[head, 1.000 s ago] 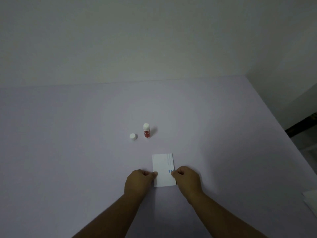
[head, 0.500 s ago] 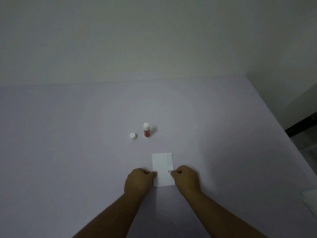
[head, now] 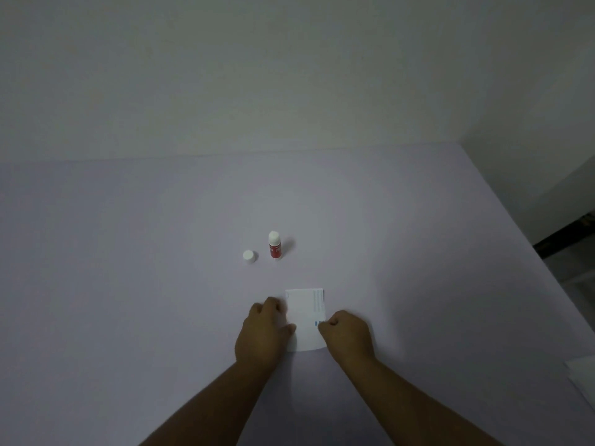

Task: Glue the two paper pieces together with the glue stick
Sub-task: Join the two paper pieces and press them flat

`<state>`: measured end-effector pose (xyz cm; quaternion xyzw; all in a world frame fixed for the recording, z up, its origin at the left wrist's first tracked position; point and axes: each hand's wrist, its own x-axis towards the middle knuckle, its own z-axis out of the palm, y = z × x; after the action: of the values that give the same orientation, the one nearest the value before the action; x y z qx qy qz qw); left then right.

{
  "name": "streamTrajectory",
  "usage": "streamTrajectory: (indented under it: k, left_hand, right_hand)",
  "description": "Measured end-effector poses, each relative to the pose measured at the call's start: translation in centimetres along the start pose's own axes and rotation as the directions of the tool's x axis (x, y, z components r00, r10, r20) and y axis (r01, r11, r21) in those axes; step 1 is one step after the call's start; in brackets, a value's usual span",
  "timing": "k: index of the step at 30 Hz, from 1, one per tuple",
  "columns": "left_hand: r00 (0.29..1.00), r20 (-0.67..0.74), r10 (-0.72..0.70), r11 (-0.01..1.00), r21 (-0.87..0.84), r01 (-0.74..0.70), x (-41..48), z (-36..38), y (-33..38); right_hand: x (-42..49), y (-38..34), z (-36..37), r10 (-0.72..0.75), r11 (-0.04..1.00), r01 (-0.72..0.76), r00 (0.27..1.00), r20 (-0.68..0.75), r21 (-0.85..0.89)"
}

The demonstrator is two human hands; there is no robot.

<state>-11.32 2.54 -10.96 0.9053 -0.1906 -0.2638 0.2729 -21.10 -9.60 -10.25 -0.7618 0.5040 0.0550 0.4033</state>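
Bare indoor room, plain wall, lilac tabletop, kind unclear

Red glue stick, white paper, lilac table

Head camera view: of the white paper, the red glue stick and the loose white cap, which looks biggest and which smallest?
1. White paper, clearly the largest, though it lies nearest the camera.
2. Red glue stick, standing upright.
3. Loose white cap, beside the stick at a similar distance, so that ranking holds.
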Motion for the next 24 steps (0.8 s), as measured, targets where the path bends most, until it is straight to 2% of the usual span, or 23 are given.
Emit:
streamTrajectory:
  k: [3,5,8,12,14,16,17,19,20,21,24]
  left_hand:
    - [0.969,0.040,0.244,0.949,0.196,-0.248,0.7,0.0,-0.3]
    - [0.944,0.112,0.309,0.874,0.359,-0.328,1.3,-0.3,-0.5]
    - [0.915,0.205,0.346,0.777,0.483,-0.402,1.9,-0.7,-1.0]
    - [0.895,0.327,0.304,0.696,0.565,-0.443,2.4,-1.5,-1.6]
    - [0.884,0.364,0.293,0.669,0.583,-0.461,2.6,-1.8,-1.6]
    - [0.881,0.383,0.280,0.672,0.577,-0.464,2.8,-1.9,-1.6]
    - [0.881,0.390,0.268,0.683,0.568,-0.459,2.8,-1.9,-1.6]
    - [0.881,0.401,0.250,0.708,0.546,-0.449,2.8,-1.8,-1.6]
    - [0.881,0.403,0.247,0.717,0.536,-0.447,2.8,-1.8,-1.6]
    - [0.880,0.404,0.248,0.721,0.529,-0.446,2.8,-1.8,-1.7]
    - [0.878,0.406,0.255,0.726,0.519,-0.451,2.9,-1.8,-1.9]
  right_hand:
    - [0.1,0.2,0.1,-0.015,1.000,0.015,1.000,0.003,-0.025]
    - [0.2,0.2,0.2,-0.019,0.999,0.019,1.000,-0.001,-0.037]
    - [0.3,0.2,0.3,-0.027,0.998,0.026,1.000,-0.008,-0.055]
    - [0.0,0.1,0.3,-0.064,0.995,0.060,0.997,-0.051,-0.077]
    - [-0.1,0.4,0.5,-0.203,0.976,0.191,0.973,-0.108,-0.107]
    - [-0.4,0.8,0.5,-0.427,0.891,0.407,0.901,-0.069,-0.201]
    - [-0.6,1.2,0.5,-0.551,0.810,0.532,0.834,-0.012,-0.246]
    - [-1.3,2.4,0.6,-0.740,0.587,0.716,0.663,0.109,-0.378]
    - [-1.7,2.8,0.5,-0.764,0.489,0.740,0.619,0.182,-0.462]
    - [-1.7,3.3,0.5,-0.755,0.416,0.727,0.611,0.238,-0.546]
    - [-0.2,3.3,0.4,-0.672,0.356,0.676,0.665,0.326,-0.645]
